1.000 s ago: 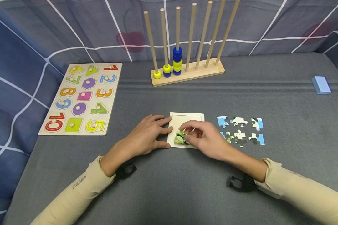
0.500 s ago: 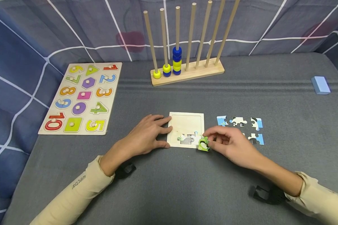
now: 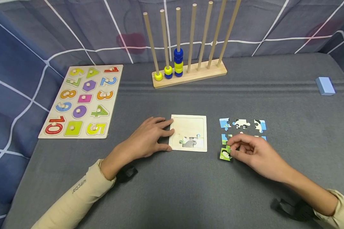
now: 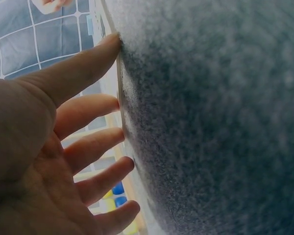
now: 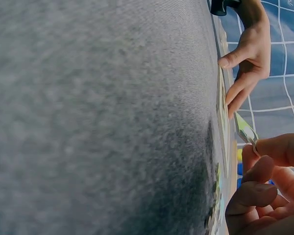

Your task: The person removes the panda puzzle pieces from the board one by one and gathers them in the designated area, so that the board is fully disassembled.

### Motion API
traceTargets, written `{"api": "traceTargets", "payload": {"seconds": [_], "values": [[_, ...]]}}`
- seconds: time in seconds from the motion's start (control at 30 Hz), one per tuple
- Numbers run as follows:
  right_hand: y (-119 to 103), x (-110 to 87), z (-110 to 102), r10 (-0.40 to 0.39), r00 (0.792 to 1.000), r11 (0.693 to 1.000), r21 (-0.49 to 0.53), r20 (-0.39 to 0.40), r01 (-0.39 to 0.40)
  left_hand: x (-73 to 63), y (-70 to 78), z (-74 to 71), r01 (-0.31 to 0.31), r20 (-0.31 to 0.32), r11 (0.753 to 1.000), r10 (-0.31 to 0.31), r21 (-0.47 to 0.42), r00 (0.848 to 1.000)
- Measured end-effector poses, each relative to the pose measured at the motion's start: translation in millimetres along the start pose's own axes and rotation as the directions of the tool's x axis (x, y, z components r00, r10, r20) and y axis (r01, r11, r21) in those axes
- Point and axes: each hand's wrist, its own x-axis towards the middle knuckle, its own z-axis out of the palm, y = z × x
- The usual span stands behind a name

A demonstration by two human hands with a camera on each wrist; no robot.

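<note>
Pinched between the thumb and fingers of my right hand (image 3: pixel 253 154) is a green jigsaw piece (image 3: pixel 225 154) with a black-and-white panda pattern. It is held just in front of a group of loose panda jigsaw pieces (image 3: pixel 242 123), and the right hand hides part of their nearer row. My left hand (image 3: pixel 146 138) lies with its fingers extended and fingertips touching the left edge of a square wooden puzzle tray (image 3: pixel 187 126). A grey and white printed patch (image 3: pixel 190 143) shows along the tray's lower part. In the right wrist view the pinched jigsaw piece (image 5: pixel 245 128) appears edge-on.
A wooden number-and-shape board (image 3: pixel 99 82) lies at the left. Behind the tray stands a peg rack (image 3: pixel 202 73) with blue and yellow beads on its left pegs. A light blue block (image 3: pixel 325 86) sits at the far right. Grey cloth (image 3: pixel 172 190) covers the table.
My right hand has carried the green jigsaw piece from over the tray to the right, down beside the loose pieces. The left hand stays at the tray's edge.
</note>
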Motion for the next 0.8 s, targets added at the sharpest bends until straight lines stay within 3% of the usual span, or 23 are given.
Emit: {"api": "traceTargets", "payload": {"seconds": [0.13,0.33,0.8], "values": [[3,-5.0,0,0.006,1.0,1.0,-0.017,0.008,-0.005,-0.1,-0.4,0.5,-0.005,-0.003,1.0,0.005,-0.004,1.0],[10,-8.8,3,-0.046,0.999,0.999,-0.02,0.015,0.046,0.4,-0.8,1.0,-0.005,-0.006,1.0,0.005,-0.009,1.0],[12,-9.3,8,-0.085,0.996,0.977,-0.199,-0.039,0.075,0.3,-1.6,1.4,-0.002,-0.012,1.0,0.002,-0.016,1.0]]}}
